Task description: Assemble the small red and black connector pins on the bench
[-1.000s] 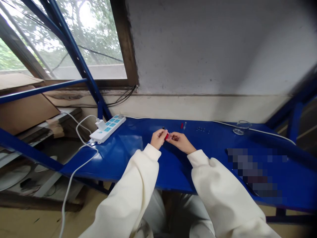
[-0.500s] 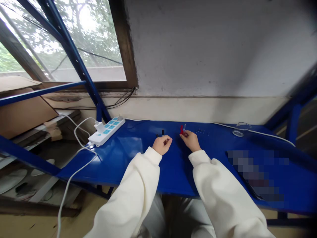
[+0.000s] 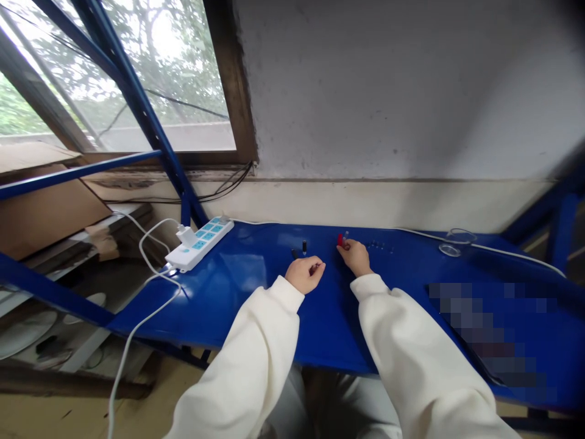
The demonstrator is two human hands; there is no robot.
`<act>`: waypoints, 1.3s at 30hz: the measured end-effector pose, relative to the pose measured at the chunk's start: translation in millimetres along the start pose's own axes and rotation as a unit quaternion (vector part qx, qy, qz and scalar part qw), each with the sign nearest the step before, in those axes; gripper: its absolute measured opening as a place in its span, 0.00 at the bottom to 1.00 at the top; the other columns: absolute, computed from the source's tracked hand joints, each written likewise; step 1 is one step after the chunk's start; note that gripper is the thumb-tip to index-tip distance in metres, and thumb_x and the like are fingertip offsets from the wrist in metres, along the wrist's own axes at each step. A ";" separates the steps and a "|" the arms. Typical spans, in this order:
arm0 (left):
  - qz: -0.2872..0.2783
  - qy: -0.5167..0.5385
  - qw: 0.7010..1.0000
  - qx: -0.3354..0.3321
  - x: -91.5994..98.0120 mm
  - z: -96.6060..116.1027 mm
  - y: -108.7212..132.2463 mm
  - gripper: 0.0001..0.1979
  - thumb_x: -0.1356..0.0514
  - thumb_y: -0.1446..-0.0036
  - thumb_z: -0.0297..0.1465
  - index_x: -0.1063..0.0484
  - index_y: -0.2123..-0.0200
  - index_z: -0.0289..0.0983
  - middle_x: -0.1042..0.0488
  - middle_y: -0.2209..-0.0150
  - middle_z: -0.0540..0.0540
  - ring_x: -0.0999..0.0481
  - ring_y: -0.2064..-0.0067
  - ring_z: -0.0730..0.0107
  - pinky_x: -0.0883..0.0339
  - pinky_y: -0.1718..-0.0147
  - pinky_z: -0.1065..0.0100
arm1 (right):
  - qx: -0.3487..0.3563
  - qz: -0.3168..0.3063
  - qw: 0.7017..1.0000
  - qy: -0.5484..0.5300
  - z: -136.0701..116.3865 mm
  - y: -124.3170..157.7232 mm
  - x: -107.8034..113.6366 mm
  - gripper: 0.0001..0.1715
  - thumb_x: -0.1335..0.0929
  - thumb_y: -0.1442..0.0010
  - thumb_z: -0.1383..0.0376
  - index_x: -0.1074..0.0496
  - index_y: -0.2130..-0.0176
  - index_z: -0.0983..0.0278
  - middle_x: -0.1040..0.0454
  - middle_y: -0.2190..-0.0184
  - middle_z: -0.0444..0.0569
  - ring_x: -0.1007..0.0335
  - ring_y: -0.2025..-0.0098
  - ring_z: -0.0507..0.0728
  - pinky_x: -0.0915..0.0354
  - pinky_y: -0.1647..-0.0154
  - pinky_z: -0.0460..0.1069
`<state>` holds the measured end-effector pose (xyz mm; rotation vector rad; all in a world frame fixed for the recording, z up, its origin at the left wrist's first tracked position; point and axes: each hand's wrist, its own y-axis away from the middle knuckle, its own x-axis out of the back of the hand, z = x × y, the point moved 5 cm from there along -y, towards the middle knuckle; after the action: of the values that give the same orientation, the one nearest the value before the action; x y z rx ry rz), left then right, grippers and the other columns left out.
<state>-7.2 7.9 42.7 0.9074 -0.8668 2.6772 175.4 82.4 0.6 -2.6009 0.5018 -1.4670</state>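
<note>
My left hand is closed in a pinch above the blue table. Whatever its fingers hold, if anything, is hidden. Just beyond it a small black cylinder stands upright, and a second small dark piece is partly behind the hand. My right hand is closed, its fingertips at the lower end of a small red cylinder. Right behind those fingers a small clear piece sticks up. Several tiny clear pieces lie to the right of this hand.
A white power strip with a plug and cable sits at the left of the blue table. Clear round containers stand at the back right, by a white cable. A dark flat object, partly blurred out, lies at the right.
My left hand has drawn back slightly towards me, showing more of the black cylinder and the dark piece. The right hand stays by the red cylinder. The view has shifted a little.
</note>
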 end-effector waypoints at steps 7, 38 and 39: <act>-0.008 -0.015 1.000 -0.006 0.5 1.7 -0.2 0.11 0.49 0.46 0.35 0.32 0.76 0.37 0.36 0.84 0.52 0.40 0.82 0.78 0.48 0.80 0.74 | -0.013 -0.012 1.000 -0.004 2.2 0.8 -0.3 0.10 0.35 0.49 0.60 0.29 0.68 0.64 0.26 0.71 0.49 0.31 0.68 0.55 0.43 0.72 0.46; 0.043 -0.200 0.947 0.246 23.3 -47.3 0.0 0.11 0.37 0.59 0.38 0.32 0.77 0.37 0.30 0.69 0.46 0.32 0.61 0.59 0.44 0.61 0.58 | -0.010 -0.027 0.984 0.176 -29.0 37.2 33.6 0.16 0.38 0.44 0.59 0.30 0.65 0.69 0.27 0.70 0.60 0.29 0.64 0.62 0.41 0.65 0.53; 0.037 -0.207 0.946 0.247 22.6 -48.8 0.8 0.10 0.37 0.59 0.37 0.32 0.77 0.37 0.30 0.69 0.46 0.33 0.61 0.59 0.45 0.61 0.57 | -0.003 -0.033 0.984 0.173 -32.3 40.0 33.3 0.16 0.39 0.43 0.59 0.30 0.66 0.68 0.27 0.71 0.60 0.29 0.65 0.61 0.41 0.65 0.52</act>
<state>-49.8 35.3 24.6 1.6171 -0.2766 2.8695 154.7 35.6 34.3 -2.3944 0.4559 -1.9542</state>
